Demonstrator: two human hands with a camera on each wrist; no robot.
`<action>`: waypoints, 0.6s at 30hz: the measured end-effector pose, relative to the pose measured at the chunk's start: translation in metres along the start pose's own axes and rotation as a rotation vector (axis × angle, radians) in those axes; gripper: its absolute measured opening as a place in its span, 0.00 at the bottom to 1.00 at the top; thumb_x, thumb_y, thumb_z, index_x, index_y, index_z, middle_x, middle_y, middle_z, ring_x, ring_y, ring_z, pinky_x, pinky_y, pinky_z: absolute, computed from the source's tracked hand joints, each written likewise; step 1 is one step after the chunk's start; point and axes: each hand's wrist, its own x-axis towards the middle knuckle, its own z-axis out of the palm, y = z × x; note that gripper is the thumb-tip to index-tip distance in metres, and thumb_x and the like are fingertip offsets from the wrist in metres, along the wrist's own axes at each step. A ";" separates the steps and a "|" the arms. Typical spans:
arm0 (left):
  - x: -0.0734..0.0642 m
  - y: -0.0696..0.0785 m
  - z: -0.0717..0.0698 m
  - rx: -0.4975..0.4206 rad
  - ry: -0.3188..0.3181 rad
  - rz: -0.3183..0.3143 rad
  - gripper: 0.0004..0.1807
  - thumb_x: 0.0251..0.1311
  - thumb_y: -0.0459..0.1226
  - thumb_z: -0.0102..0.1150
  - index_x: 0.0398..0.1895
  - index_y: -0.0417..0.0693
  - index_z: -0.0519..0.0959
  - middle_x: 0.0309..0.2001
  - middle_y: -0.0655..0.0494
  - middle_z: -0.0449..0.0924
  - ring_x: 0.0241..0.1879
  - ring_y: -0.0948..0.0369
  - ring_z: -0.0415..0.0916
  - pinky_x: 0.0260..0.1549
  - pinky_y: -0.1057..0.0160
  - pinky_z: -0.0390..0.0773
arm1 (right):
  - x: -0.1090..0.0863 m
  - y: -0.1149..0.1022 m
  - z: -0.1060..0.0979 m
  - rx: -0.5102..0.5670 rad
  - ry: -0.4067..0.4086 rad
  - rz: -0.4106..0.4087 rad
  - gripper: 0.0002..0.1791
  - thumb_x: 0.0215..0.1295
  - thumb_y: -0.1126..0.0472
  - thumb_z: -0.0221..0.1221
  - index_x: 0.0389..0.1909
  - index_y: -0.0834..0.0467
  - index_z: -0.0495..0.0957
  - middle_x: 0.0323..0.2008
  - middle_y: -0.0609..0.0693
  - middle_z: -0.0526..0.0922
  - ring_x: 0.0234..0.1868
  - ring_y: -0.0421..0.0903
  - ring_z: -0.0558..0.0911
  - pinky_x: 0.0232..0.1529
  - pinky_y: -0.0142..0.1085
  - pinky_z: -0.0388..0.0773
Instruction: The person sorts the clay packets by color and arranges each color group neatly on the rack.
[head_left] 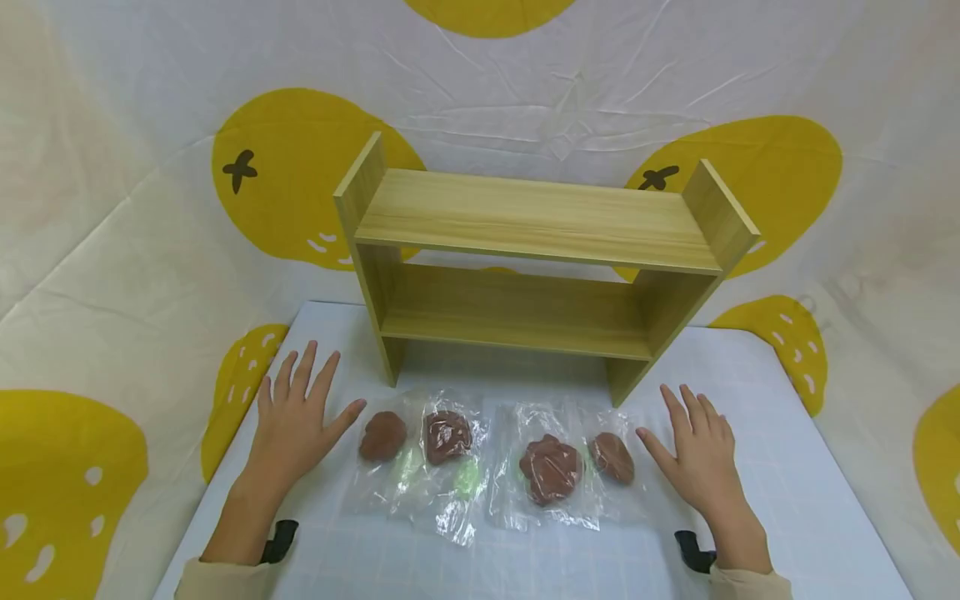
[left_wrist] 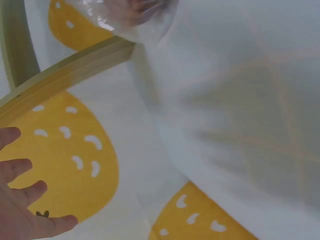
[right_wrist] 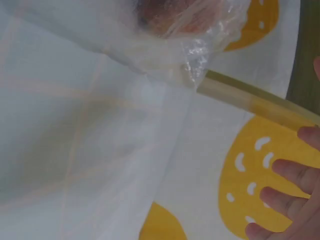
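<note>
Four brown lumps [head_left: 447, 437] in clear bags [head_left: 453, 527] are laid on the desk [head_left: 480, 575] between the left hand [head_left: 291, 432] and right hand [head_left: 701, 457], whose fingers are spread apart; the shelf [head_left: 517, 304] is set behind the bags.

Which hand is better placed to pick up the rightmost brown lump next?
Probably the right hand: it is open, empty and close beside the rightmost brown lump. The left hand is beyond the other three lumps.
</note>
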 end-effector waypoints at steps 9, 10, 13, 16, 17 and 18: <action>0.022 0.002 -0.021 -0.106 0.080 0.025 0.44 0.65 0.55 0.59 0.76 0.41 0.59 0.77 0.37 0.48 0.75 0.39 0.45 0.70 0.36 0.48 | 0.003 -0.004 -0.007 0.120 -0.014 0.011 0.45 0.67 0.49 0.63 0.77 0.59 0.53 0.71 0.71 0.57 0.70 0.73 0.55 0.66 0.71 0.48; 0.024 0.003 -0.024 -0.135 0.089 0.022 0.43 0.65 0.54 0.60 0.76 0.40 0.59 0.77 0.38 0.49 0.74 0.39 0.46 0.70 0.36 0.49 | 0.004 -0.004 -0.007 0.133 -0.015 0.010 0.45 0.67 0.50 0.64 0.77 0.60 0.54 0.71 0.71 0.58 0.70 0.73 0.56 0.65 0.71 0.49; 0.034 0.010 -0.035 -0.244 0.105 0.006 0.41 0.68 0.52 0.59 0.76 0.40 0.59 0.77 0.40 0.49 0.73 0.39 0.50 0.69 0.37 0.53 | 0.005 -0.003 -0.007 0.180 -0.022 0.011 0.44 0.66 0.52 0.65 0.76 0.61 0.55 0.70 0.71 0.59 0.69 0.72 0.57 0.63 0.73 0.52; 0.047 0.018 -0.049 -0.372 0.127 -0.015 0.40 0.70 0.50 0.57 0.78 0.43 0.57 0.78 0.43 0.49 0.73 0.41 0.51 0.67 0.35 0.55 | 0.008 -0.001 -0.006 0.245 -0.041 0.034 0.43 0.67 0.53 0.65 0.76 0.61 0.55 0.70 0.70 0.60 0.69 0.72 0.58 0.61 0.73 0.56; 0.052 0.021 -0.053 -0.410 0.144 -0.018 0.39 0.71 0.49 0.56 0.78 0.44 0.56 0.78 0.44 0.50 0.73 0.42 0.52 0.66 0.35 0.57 | 0.009 -0.001 -0.006 0.267 -0.048 0.043 0.43 0.68 0.52 0.64 0.77 0.61 0.55 0.70 0.70 0.60 0.69 0.72 0.58 0.61 0.73 0.57; 0.057 0.024 -0.058 -0.448 0.163 -0.019 0.38 0.71 0.49 0.55 0.78 0.45 0.56 0.78 0.46 0.51 0.74 0.44 0.52 0.65 0.35 0.59 | 0.009 0.000 -0.005 0.289 -0.057 0.055 0.43 0.68 0.52 0.64 0.77 0.60 0.55 0.71 0.70 0.60 0.69 0.72 0.58 0.60 0.72 0.57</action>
